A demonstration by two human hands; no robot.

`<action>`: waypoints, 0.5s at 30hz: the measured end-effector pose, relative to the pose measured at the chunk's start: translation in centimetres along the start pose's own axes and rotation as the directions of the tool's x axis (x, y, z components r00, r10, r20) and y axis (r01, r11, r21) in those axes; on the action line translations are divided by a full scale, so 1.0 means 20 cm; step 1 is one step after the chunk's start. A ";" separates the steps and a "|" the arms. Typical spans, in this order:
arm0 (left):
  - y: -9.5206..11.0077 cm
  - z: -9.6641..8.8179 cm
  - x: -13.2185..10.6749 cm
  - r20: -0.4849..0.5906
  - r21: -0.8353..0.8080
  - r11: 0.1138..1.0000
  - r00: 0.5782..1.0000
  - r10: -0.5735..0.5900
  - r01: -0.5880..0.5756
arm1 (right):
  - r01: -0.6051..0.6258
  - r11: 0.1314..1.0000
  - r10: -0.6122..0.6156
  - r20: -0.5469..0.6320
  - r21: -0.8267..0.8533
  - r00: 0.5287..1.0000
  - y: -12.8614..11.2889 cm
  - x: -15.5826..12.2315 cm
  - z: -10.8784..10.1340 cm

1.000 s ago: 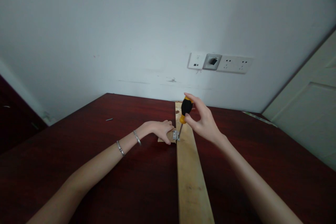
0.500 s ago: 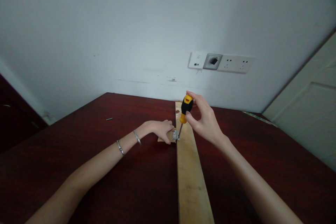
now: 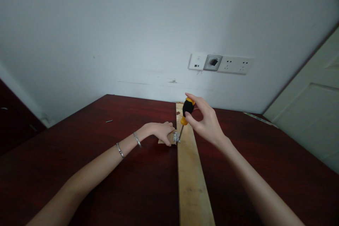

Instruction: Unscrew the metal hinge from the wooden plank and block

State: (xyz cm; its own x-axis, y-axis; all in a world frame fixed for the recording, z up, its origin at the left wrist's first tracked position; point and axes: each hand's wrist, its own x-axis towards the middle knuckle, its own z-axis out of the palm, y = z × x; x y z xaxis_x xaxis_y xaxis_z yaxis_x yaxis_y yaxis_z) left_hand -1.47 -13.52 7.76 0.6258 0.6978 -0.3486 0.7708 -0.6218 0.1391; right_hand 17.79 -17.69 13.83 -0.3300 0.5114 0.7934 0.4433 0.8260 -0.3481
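My right hand (image 3: 208, 120) grips a yellow-and-black screwdriver (image 3: 188, 108) by its handle, thumb and fingers closed around it. Its shaft slants down to a small metal hinge (image 3: 175, 136), with the tip at the leaf over the long wooden board (image 3: 192, 180). On the left, my left hand (image 3: 161, 131) clasps a small flat wooden piece (image 3: 171, 137) against the board's side, thumb nearer me and fingers beyond. The hinge bridges the small piece and the board. Whether a screw sits under the tip is too small to make out.
The dark red tabletop (image 3: 132, 187) runs back to a pale wall with a row of sockets (image 3: 235, 65). A thin metal pin-like piece (image 3: 109, 121) lies at the left. A narrow strip (image 3: 261, 119) lies near the white door (image 3: 317, 113) at the right.
The screwdriver handle has turned a little in my right hand, the fingers shifting at its top. My left hand stays in place; the whole view has drifted slightly.
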 end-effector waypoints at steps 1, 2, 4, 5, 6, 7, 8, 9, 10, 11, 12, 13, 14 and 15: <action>0.00 0.00 0.00 0.002 0.005 1.000 1.000 -0.008 0.007 | -0.012 1.000 0.012 -0.001 -0.012 1.000 0.00 0.00 0.00; 0.01 0.00 0.00 0.002 0.012 1.000 1.000 -0.009 0.009 | -0.024 0.999 0.024 -0.006 -0.022 1.000 0.01 0.00 0.00; 0.01 -0.01 -0.01 0.000 0.026 1.000 1.000 0.001 -0.001 | -0.026 0.999 0.026 -0.002 -0.023 1.000 0.02 0.00 0.00; 0.01 -0.01 -0.01 0.000 0.028 1.000 1.000 0.008 -0.008 | -0.013 1.000 0.013 0.010 -0.008 1.000 0.02 0.00 0.00; 0.01 -0.01 -0.01 0.002 0.025 1.000 1.000 0.014 -0.014 | 0.000 1.000 0.000 0.024 0.013 1.000 0.02 0.00 0.00; 0.01 -0.01 -0.01 0.003 0.019 1.000 1.000 0.017 -0.017 | 0.006 0.999 -0.007 0.035 0.035 0.999 0.02 0.00 -0.01; 0.01 -0.01 -0.01 0.004 0.013 1.000 1.000 0.020 -0.020 | 0.010 0.999 -0.012 0.042 0.050 0.999 0.02 0.00 -0.01; 0.01 -0.01 -0.01 0.004 0.007 1.000 1.000 0.024 -0.024 | 0.014 0.998 -0.017 0.048 0.056 0.999 0.02 0.00 -0.01; 0.01 -0.01 -0.01 0.003 0.001 1.000 1.000 0.026 -0.026 | 0.019 0.998 -0.022 0.057 0.052 0.998 0.02 0.00 -0.01; 0.01 -0.01 -0.01 0.002 -0.005 1.000 1.000 0.024 -0.024 | 0.024 0.999 -0.026 0.071 0.039 0.997 0.01 0.00 -0.02; 0.01 -0.01 -0.01 0.002 -0.011 1.000 1.000 0.019 -0.019 | 0.029 0.999 -0.031 0.087 0.022 0.996 0.01 0.00 -0.02; 0.01 -0.01 -0.01 0.004 -0.017 1.000 1.000 0.011 -0.011 | 0.032 0.999 -0.032 0.097 0.002 0.995 0.01 0.00 -0.02; 0.01 -0.01 -0.01 0.004 -0.022 1.000 1.000 0.002 -0.002 | 0.030 0.999 -0.028 0.097 -0.017 0.995 0.01 0.00 -0.02; 0.01 -0.01 -0.01 0.004 -0.026 1.000 1.000 -0.007 0.007 | 0.025 0.999 -0.022 0.089 -0.032 0.996 0.01 0.00 -0.02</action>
State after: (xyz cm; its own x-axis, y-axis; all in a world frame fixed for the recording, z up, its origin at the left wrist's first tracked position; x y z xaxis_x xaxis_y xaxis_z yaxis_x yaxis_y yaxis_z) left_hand -1.42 -13.83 8.09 0.6201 0.7004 -0.3534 0.7779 -0.6074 0.1609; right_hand 18.18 -17.58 13.93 -0.4123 0.5125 0.7532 0.4614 0.8304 -0.3125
